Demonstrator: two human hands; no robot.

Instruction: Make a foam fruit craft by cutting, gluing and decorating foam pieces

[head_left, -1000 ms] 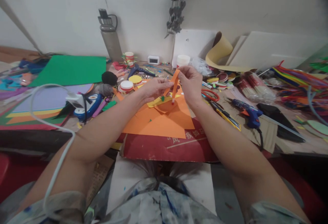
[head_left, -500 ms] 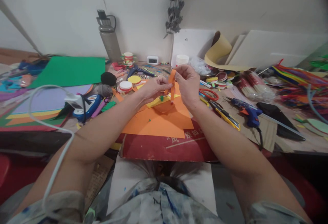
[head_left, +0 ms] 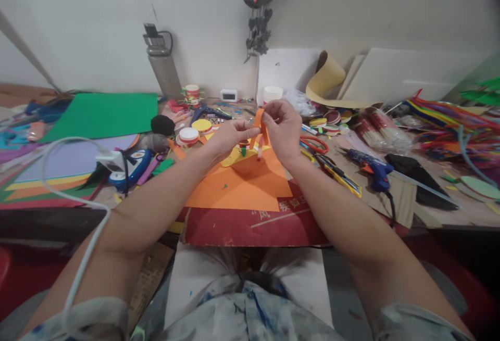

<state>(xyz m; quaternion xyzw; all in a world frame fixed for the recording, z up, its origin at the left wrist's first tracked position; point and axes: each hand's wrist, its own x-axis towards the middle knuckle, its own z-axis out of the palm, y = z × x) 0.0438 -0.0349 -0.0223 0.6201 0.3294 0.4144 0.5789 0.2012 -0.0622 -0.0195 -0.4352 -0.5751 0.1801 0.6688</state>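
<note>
Head view: one pr. bare hands, centre, over worktop. L. hand (head_left: 228, 140): thumb & fingers pinched tog. on near end of orange strip (head_left: 259, 117), no gap seen. R. hand (head_left: 284, 125): thumb & fingertips likewise closed on same strip, other fingers curled. Strip: approx. centre, bent over in a loop betw. hands, held above yellow paper (head_left: 239, 159). Under that: orange sheets (head_left: 230, 192), overlapping, on red board (head_left: 222, 231) w/ white lettering.

R. side: scissors (head_left: 318, 146), red-orange handle; yellow cutter (head_left: 346, 179); blue glue gun (head_left: 377, 169), nozzle twd. hands; flat black item (head_left: 420, 182), poss. phone, can't tell.

L. side: white-topped tub (head_left: 188, 135), just beside yellow-topped tub (head_left: 202, 125); green sheet (head_left: 105, 114), flat. Rear, nr. wall: grey bottle (head_left: 164, 75), upright; sm. white clock-like unit (head_left: 228, 95).
</note>
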